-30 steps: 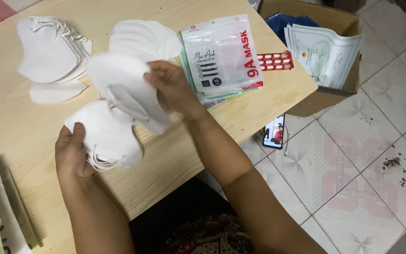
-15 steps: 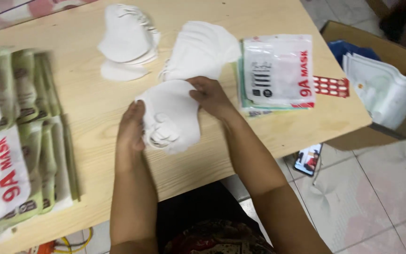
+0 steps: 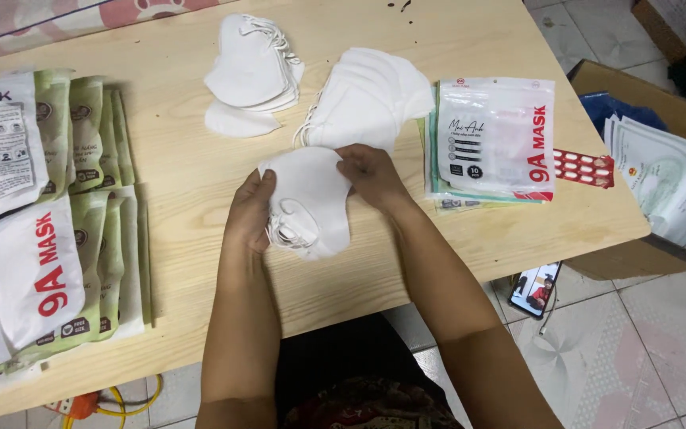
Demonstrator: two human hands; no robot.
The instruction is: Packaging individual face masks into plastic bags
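Both forearms reach forward over the wooden table (image 3: 470, 238) — the left hand (image 3: 252, 213) clasps the left edge of a stack of white face masks (image 3: 311, 199), fingers curled round it, while the right hand (image 3: 371, 173) pinches its upper right corner — stack resting near the table's front edge.

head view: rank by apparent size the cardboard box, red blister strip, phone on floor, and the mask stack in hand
1. Cardboard box, though cut off by the frame
2. Mask stack, held by left hand and right hand
3. Phone and red blister strip: alike; the phone lies farther down, unsure
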